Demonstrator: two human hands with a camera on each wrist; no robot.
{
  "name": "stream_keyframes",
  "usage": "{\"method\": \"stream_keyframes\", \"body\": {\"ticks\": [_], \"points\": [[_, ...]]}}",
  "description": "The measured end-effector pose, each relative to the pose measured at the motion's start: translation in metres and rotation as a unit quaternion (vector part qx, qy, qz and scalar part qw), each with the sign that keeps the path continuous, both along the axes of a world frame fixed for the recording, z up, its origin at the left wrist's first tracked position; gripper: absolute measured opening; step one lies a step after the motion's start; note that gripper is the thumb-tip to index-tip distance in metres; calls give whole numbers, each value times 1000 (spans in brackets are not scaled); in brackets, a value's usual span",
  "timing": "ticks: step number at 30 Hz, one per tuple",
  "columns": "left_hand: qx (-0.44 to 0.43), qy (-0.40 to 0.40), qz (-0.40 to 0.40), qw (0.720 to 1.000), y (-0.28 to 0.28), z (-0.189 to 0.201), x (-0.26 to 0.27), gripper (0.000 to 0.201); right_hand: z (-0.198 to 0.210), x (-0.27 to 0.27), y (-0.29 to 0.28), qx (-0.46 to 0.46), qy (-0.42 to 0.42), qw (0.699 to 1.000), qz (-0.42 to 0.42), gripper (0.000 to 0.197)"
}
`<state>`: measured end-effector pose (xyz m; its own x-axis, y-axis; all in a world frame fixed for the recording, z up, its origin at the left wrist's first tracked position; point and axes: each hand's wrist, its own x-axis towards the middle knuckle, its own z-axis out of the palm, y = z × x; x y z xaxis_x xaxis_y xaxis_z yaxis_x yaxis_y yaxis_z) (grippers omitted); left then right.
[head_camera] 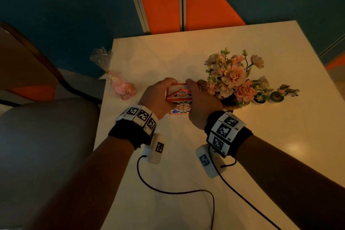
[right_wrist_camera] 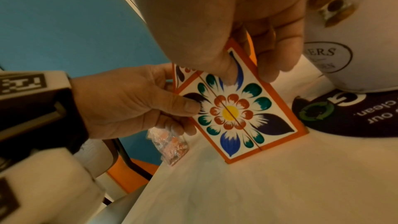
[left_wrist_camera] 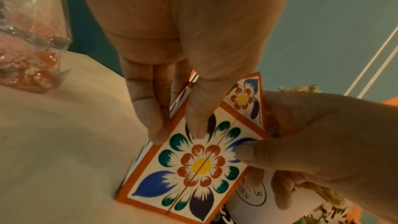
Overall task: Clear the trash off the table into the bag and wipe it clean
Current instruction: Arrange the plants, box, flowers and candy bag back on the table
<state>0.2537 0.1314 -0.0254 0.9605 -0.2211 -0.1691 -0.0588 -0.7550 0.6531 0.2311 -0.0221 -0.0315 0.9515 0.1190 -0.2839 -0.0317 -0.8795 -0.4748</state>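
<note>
Box: a small orange-edged paper box [head_camera: 179,97] with a painted flower pattern stands on its lower edge on the table [head_camera: 186,164], mid-table, just left of the flower pot; what's inside it, can't tell.
Box top: the gabled flaps meet in a peak, and a seam runs straight through the big flower on the front face.
Left hand: the left hand [head_camera: 155,97] has the box's left side, thumb pressed flat on the front panel, fingers [left_wrist_camera: 148,108] curled round the edge. A firm hold.
Right hand: the right hand [head_camera: 200,106] mirrors it on the right side, thumb on the front panel, fingers [right_wrist_camera: 277,54] wrapped behind. Both hands clamp the same box.
Candy bag: a clear cellophane bag [head_camera: 119,82], tied at the neck, pink and orange pieces inside, lies at the table's left edge, well apart from the hands.
Flower pot: a white pot [right_wrist_camera: 353,40] with a printed round label holds a pink and peach bouquet [head_camera: 233,74], just beside the right hand.
Sticker: a dark round sticker [right_wrist_camera: 349,117] with a green recycling mark lies on the table at the pot's foot.
Small pots: tiny green plant pots [head_camera: 268,97] sit right of the bouquet.
</note>
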Motion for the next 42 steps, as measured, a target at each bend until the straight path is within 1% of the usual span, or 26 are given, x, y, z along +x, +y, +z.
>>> {"method": "stream_keyframes", "body": {"ticks": [8, 12, 13, 14, 16, 17, 18, 19, 20, 21, 22, 23, 24, 25, 27, 29, 30, 31, 32, 33, 34, 36, 37, 39, 40, 42], "points": [[-3, 8, 2, 1000, -1, 1, 1, 60, -2, 2, -1, 8, 0, 1000, 4, 74], [18, 10, 10, 1000, 1, 3, -1, 69, -1, 2, -1, 0, -6, 1000, 6, 72], [25, 15, 31, 999, 5, 3, -2, 68, -1, 3, -2, 2, -2, 1000, 5, 72], [31, 25, 69, 997, 13, 4, -4, 60, 0, 3, -3, 5, 3, 1000, 5, 72], [46, 51, 154, 986, 37, 6, -7, 27, 0, 3, -3, 6, 3, 1000, 5, 72], [66, 79, 193, 976, 52, 5, -8, 12, -1, 4, -4, 7, -1, 1000, 5, 71], [85, 113, 225, 964, 67, 4, -9, 3, -1, 4, -4, 10, -4, 1000, 4, 70], [93, 150, 260, 949, 83, 2, -9, 7, -2, 3, -4, 15, -7, 1000, 5, 70], [100, 178, 296, 933, 98, 0, -8, 15, -3, 3, -4, 19, -10, 1000, 6, 69], [101, 188, 328, 920, 111, -4, -4, 27, -4, 3, -4, 21, -13, 1000, 6, 69], [100, 180, 352, 913, 120, -9, 1, 42, -5, 3, -5, 21, -14, 1000, 6, 69], [82, 157, 370, 912, 127, -14, 5, 59, -6, 2, -5, 20, -16, 1000, 5, 69], [45, 133, 382, 913, 130, -17, 10, 72, -6, 2, -5, 16, -19, 1000, 6, 69], [-11, 118, 380, 917, 129, -17, 13, 72, -7, 3, -4, 11, -21, 1000, 7, 69], [-83, 110, 357, 924, 120, -15, 19, 57, -7, 4, -5, 4, -19, 1000, 7, 69], [-116, 102, 339, 928, 112, -14, 26, 61, -6, 5, -5, 8, -9, 1000, 5, 69], [-127, 99, 340, 927, 109, -15, 29, 64, -6, 5, -5, 10, -6, 1000, 4, 69], [-133, 110, 347, 922, 106, -15, 31, 62, -6, 5, -5, 12, -7, 1000, 3, 69], [-141, 122, 358, 915, 101, -14, 31, 51, -6, 4, -5, 12, -9, 1000, 1, 69], [-149, 138, 367, 908, 99, -13, 34, 32, -6, 4, -4, 12, -11, 1000, -1, 68], [-159, 141, 375, 902, 94, -10, 35, 20, -6, 4, -4, 13, -11, 1000, -2, 68], [-170, 125, 383, 899, 89, -8, 36, 30, -6, 4, -5, 18, -7, 1000, -4, 68], [-175, 129, 385, 897, 89, -10, 38, 29, -5, 4, -5, 19, -6, 1000, -2, 68], [-211, 151, 383, 886, 85, -11, 35, 21, -4, 3, -6, 18, -11, 1000, 6, 66], [-212, 143, 375, 891, 80, -9, 29, 19, -4, 3, -7, 20, -13, 1000, 7, 66], [-174, 108, 358, 911, 73, -13, 17, 18, -3, 2, -8, 24, -9, 1000, 8, 65]]}}
